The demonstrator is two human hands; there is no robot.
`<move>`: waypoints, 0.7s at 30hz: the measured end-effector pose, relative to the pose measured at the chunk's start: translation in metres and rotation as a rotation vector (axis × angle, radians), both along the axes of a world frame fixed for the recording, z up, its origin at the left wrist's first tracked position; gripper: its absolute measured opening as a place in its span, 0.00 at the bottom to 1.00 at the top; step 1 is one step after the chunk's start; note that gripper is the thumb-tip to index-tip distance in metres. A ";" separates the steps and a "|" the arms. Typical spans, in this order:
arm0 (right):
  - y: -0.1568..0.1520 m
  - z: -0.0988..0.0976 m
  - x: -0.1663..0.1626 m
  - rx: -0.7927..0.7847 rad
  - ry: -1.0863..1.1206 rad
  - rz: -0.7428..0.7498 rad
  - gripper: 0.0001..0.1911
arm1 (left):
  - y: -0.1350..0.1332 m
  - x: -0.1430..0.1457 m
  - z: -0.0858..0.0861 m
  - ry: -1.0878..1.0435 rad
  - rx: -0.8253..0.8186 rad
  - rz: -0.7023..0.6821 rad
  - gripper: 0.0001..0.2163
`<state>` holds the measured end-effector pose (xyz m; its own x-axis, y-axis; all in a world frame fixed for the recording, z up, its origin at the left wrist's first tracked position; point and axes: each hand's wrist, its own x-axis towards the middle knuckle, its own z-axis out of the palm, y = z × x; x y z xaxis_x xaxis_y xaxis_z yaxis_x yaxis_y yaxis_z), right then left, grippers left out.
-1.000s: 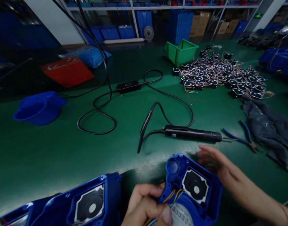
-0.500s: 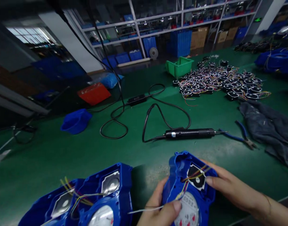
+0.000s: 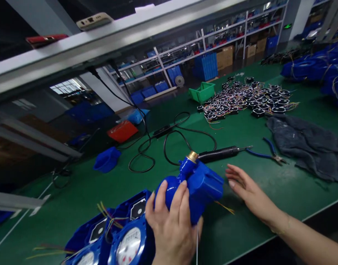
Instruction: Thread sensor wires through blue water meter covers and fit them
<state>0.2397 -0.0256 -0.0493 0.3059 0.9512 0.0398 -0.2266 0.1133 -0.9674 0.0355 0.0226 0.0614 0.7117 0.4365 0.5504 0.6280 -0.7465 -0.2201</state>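
- Gripping tight, the left hand (image 3: 171, 217) wraps round a blue meter (image 3: 204, 187). Right hand (image 3: 245, 189) holds nothing, its fingers loosely bent.
- Far left at the bottom, one open meter (image 3: 98, 243) has its black part (image 3: 98, 230) in. Loose yellow wires stick up by it.
- A little farther back sits a blue tub (image 3: 106, 161).
- Next comes another open meter (image 3: 129, 246), side by side with the first. Its black part is in too, but no lid covers it, so both look only partly done.
- In the middle is the held meter, tipped with its back up. Its brass end (image 3: 192, 156) points away. I can't see its front, so I can't tell how much is done there. Some thin wires (image 3: 225, 208) poke out, so those look not tucked in yet.
- Behind it lies a black power screwdriver (image 3: 220, 153), with no hand on it.
- Right of the meter, just beside but not touching, is the bare right hand.
- Farther back, lots of loose black parts (image 3: 246, 97) wait in a pile.
- Last come blue pliers (image 3: 273, 156) and a gray cloth (image 3: 307, 141).
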 end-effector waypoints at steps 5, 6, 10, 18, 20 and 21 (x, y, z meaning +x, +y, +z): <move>-0.007 -0.020 -0.001 -0.022 -0.129 -0.044 0.24 | 0.013 0.002 -0.017 0.349 0.344 -0.122 0.17; -0.007 -0.023 0.000 -0.023 -0.153 -0.040 0.23 | 0.014 0.003 -0.020 0.393 0.357 -0.154 0.16; -0.011 -0.027 0.002 -0.019 -0.169 -0.024 0.23 | 0.019 0.010 -0.022 0.469 0.373 -0.200 0.14; -0.019 -0.019 0.006 -0.026 -0.264 0.011 0.22 | 0.017 0.024 -0.008 0.493 0.322 -0.174 0.13; -0.019 -0.019 0.007 -0.024 -0.273 0.024 0.22 | 0.015 0.024 -0.011 0.517 0.293 -0.186 0.12; -0.020 -0.020 0.007 -0.024 -0.272 0.028 0.22 | 0.013 0.024 -0.012 0.506 0.291 -0.166 0.12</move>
<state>0.2467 -0.0452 -0.0692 0.2602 0.9610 0.0940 0.0392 0.0868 -0.9955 0.0591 0.0360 0.0491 0.9619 0.1795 0.2064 0.2727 -0.6897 -0.6708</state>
